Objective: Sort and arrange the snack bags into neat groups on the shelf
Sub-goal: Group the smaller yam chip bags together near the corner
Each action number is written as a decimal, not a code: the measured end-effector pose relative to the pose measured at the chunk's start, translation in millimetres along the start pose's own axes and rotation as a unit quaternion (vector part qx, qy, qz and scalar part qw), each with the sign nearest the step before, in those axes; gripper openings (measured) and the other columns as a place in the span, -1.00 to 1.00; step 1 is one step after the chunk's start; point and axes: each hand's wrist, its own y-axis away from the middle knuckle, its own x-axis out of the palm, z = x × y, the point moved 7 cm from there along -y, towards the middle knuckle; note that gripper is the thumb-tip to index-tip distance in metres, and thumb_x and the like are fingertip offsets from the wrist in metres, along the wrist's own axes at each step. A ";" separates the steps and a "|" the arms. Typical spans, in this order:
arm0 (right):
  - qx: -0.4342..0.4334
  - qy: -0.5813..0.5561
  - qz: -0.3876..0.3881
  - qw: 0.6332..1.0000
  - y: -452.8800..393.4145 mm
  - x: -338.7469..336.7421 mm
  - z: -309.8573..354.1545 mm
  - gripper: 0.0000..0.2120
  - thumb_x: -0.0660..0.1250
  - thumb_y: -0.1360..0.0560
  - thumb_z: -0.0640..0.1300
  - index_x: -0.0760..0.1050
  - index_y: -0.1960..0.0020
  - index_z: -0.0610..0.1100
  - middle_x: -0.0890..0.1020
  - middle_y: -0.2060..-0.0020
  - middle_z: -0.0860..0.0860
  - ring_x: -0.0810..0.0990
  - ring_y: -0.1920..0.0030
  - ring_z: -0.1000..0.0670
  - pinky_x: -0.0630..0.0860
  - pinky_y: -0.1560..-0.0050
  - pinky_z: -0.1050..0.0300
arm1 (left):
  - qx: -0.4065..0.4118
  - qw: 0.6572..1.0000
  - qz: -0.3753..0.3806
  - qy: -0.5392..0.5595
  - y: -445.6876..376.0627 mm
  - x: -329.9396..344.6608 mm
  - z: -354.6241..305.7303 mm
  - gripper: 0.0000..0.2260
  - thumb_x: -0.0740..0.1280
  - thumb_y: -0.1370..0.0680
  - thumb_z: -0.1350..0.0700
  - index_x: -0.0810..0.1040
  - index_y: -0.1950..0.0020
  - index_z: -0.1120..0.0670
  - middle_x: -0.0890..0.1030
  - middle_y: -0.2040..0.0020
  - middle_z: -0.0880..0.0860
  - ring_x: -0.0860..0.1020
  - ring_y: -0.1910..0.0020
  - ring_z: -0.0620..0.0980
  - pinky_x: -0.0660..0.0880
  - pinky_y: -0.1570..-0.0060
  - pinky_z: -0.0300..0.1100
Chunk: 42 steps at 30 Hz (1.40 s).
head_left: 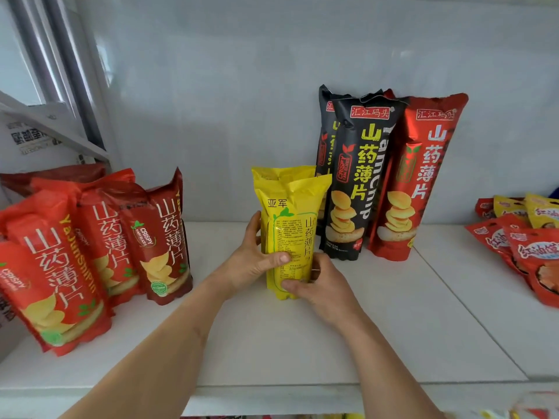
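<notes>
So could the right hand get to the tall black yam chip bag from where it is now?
Probably yes. The right hand grips the yellow bag together with the left hand, so it must let go first. The black bag stands just right of and behind it, with bare shelf in front.

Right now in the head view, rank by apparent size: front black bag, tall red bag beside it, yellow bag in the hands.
1. tall red bag and front black bag: look about alike, so no ranking between them.
2. yellow bag: clearly shorter, even though it stands nearer the camera, held by the left hand and right hand.
</notes>
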 end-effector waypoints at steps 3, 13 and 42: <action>-0.007 0.003 -0.026 1.000 2.0 -3.2 2.8 -0.34 0.61 -0.29 0.06 0.26 -0.21 0.15 0.54 -0.07 0.23 0.57 -0.10 0.14 0.55 -0.08 0.14 | -0.002 1.000 -0.005 -0.010 1.3 -1.7 3.3 0.33 0.62 -0.06 -0.39 -0.09 -0.63 -0.18 0.23 -0.59 -0.11 0.24 -0.55 -0.11 0.41 -0.42 0.13; -0.015 -0.052 -0.036 0.998 31.8 -4.3 5.5 -0.40 0.60 -0.32 -0.03 0.26 -0.15 0.17 0.55 -0.13 0.21 0.58 -0.10 0.23 0.56 -0.04 0.20 | 0.002 0.999 0.000 -0.049 9.2 -3.8 5.1 0.41 0.50 0.03 -0.54 -0.12 -0.64 -0.12 0.11 -0.61 -0.16 0.16 -0.56 -0.13 0.29 -0.50 0.15; 0.025 0.156 -0.066 0.985 32.1 -4.5 1.3 -0.21 0.55 -0.31 0.17 0.28 -0.43 0.09 0.38 -0.19 0.09 0.51 -0.22 0.02 0.50 -0.23 0.01 | 0.041 0.998 0.024 -0.047 10.2 0.7 1.8 0.31 0.57 -0.02 -0.45 -0.02 -0.62 -0.19 0.18 -0.58 -0.15 0.19 -0.44 -0.32 0.34 -0.36 -0.30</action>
